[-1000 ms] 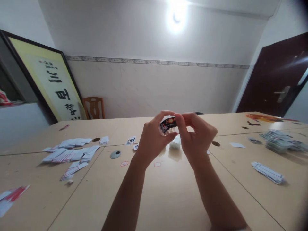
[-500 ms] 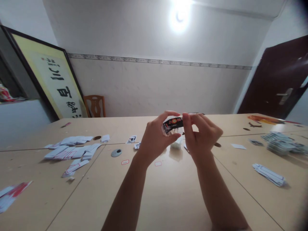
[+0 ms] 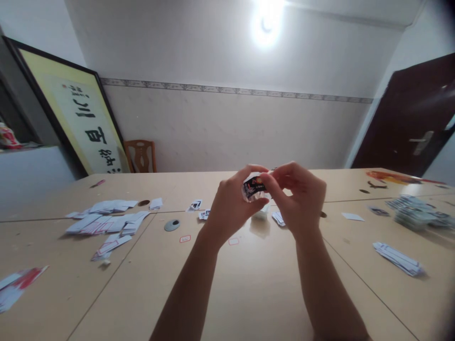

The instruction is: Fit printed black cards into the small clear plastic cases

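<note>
My left hand curls its thumb and fingers around a small clear round container, held up above the table. A black label with orange and white print curves over the side of the container. My right hand has its thumb and forefinger closed on the right end of this label, against the container. The fingers hide that end. Behind the hands, a clear stack stands partly hidden on the table, with white printed slips to its right.
Stacks of white slips lie at the left, near a grey cable-hole cover. Clear packs with dark labels are piled at the right, behind a bundle of folded strips. A wooden chair stands beyond the table.
My right thumb and fingers have slid left along the label, covering more of its print. My left hand with the container has barely moved.
</note>
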`<state>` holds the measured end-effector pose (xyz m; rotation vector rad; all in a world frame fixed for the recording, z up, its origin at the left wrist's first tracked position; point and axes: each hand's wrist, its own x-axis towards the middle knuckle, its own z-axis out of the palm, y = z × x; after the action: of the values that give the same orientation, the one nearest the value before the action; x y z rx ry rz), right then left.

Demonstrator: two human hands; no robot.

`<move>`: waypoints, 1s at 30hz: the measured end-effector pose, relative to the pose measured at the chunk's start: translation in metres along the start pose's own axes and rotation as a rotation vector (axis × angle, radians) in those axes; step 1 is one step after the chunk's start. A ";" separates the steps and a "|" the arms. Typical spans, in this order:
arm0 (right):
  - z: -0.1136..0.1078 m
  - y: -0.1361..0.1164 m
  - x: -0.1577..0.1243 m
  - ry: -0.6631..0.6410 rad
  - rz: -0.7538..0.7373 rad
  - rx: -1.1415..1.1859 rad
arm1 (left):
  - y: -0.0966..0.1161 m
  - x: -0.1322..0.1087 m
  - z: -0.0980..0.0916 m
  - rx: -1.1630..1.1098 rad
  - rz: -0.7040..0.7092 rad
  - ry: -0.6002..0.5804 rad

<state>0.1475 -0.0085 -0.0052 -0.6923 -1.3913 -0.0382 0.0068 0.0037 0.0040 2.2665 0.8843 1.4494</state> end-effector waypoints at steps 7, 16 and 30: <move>-0.002 0.003 0.000 -0.100 0.089 0.053 | -0.009 0.004 -0.001 0.003 0.007 0.009; 0.001 -0.005 -0.003 -0.072 -0.014 -0.077 | -0.020 0.008 0.005 -0.002 -0.026 0.036; 0.004 -0.007 -0.007 -0.104 -0.166 -0.264 | -0.032 0.011 0.007 -0.047 -0.030 0.042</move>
<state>0.1396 -0.0146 -0.0082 -0.8037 -1.5576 -0.3254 0.0063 0.0354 -0.0091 2.1873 0.8828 1.4937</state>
